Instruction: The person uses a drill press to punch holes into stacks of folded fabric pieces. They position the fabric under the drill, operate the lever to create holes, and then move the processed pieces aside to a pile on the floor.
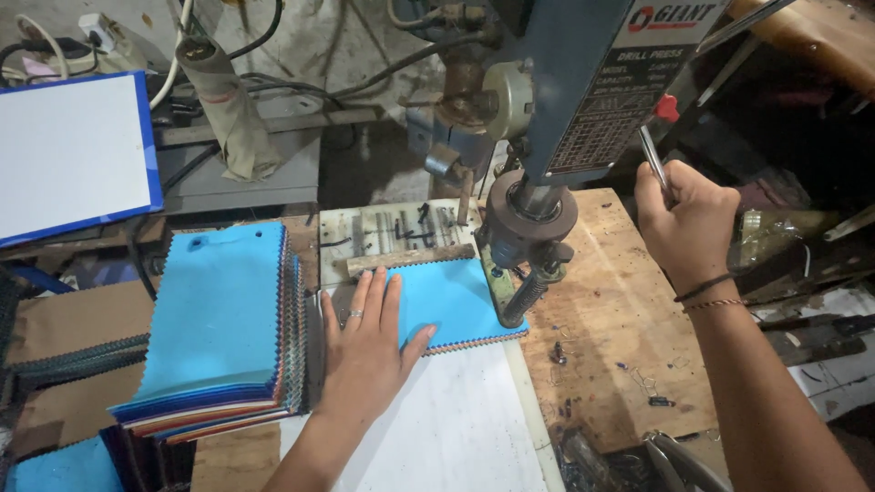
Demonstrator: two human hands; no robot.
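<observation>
- Head view: your left hand [365,342] lies flat, fingers spread, pressing the blue fabric swatch stack [453,301] under the drill press spindle [529,246].
- Your right hand [685,228] is fisted around the feed lever [654,162].
- A bigger swatch pile [219,328] sits just left.

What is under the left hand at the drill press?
The left hand lies flat on a blue fabric swatch stack, which rests on a white board. The swatch area beneath the palm is covered.
</observation>
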